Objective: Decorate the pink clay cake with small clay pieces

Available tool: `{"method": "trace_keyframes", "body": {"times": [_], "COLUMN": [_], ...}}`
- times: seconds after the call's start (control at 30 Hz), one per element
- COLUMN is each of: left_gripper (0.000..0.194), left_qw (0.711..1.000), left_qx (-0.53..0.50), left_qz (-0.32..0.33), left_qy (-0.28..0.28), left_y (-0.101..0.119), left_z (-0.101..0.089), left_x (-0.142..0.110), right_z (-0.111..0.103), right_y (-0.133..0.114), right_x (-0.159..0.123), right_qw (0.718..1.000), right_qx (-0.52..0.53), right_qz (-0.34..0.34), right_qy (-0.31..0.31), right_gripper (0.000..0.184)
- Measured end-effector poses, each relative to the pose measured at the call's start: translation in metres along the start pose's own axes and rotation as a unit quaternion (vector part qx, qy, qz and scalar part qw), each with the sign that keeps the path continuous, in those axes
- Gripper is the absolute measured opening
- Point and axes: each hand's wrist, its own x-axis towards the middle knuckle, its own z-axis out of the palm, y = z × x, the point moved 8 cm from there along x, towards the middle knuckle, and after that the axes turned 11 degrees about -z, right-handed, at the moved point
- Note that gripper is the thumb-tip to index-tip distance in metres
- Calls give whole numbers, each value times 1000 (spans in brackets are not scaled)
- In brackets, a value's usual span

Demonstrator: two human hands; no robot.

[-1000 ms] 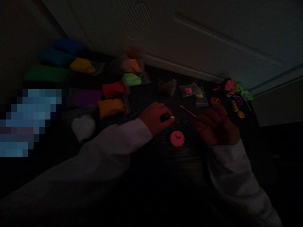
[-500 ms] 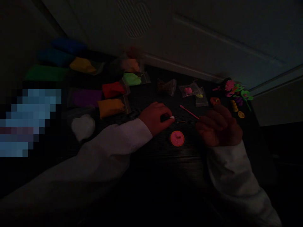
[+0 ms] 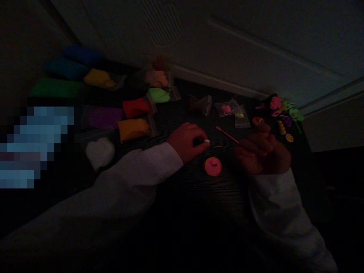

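Note:
My left hand (image 3: 186, 142) rests low over the dark table, thumb and forefinger pinched on a small white piece of clay (image 3: 207, 141). Beyond its fingertips lies a thin yellowish strand (image 3: 218, 146). Off to the right, my right hand (image 3: 261, 153) is raised with its fingers curled in; whatever they hold, if anything, is hidden in the dark. Between the hands sits a round pink disc (image 3: 213, 167) with an orange rim and a small brown bit on top. A pink modelling tool (image 3: 227, 134) lies just left of my right fingers, its near end close to them.
Bags of coloured clay fill the left side, among them an orange bag (image 3: 133, 129), a red bag (image 3: 136, 107) and a purple bag (image 3: 104, 116). A white heart-shaped lump (image 3: 100, 152) lies nearer. Clay flowers (image 3: 275, 104) stand at the back right, by the pale wall (image 3: 239, 60).
The fingers of my right hand have shifted slightly and look more bunched together. My left hand and the white piece have stayed in place.

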Motion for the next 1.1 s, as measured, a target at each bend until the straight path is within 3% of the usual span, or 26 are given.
{"method": "trace_keyframes", "body": {"times": [0.37, 0.7, 1.1], "left_gripper": [19, 26, 29], "left_qw": [1000, 998, 994], "left_qx": [-3, 52, 89], "left_qz": [6, 31, 64], "left_qy": [5, -5, 14], "left_y": [0, -4, -3], "left_z": [-1, 6, 9], "left_x": [-1, -1, -5], "right_z": [-6, -11, -8], "right_y": [1, 6, 8], "right_x": [6, 10, 12], "right_qw": [986, 989, 991], "right_qx": [-156, -142, -128], "right_qz": [-42, -44, -42], "right_qy": [-42, -21, -17], "right_gripper": [13, 22, 19]}}
